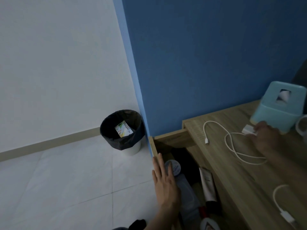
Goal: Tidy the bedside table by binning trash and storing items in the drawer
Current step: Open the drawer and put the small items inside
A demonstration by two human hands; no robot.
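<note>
The wooden bedside table fills the lower right. Its drawer stands pulled out to the left and holds a round lidded jar, a tube and other items. My left hand lies flat with fingers apart over the drawer's front edge. On the tabletop, my right hand is closed on a white charger plug; its white cable loops across the wood. A bin with a black liner stands on the floor by the wall corner, with a colourful packet inside.
A light teal tissue box stands tilted at the back right of the table, next to a white roll at the frame edge. Another white cable lies near the table's front. White floor tiles spread to the left.
</note>
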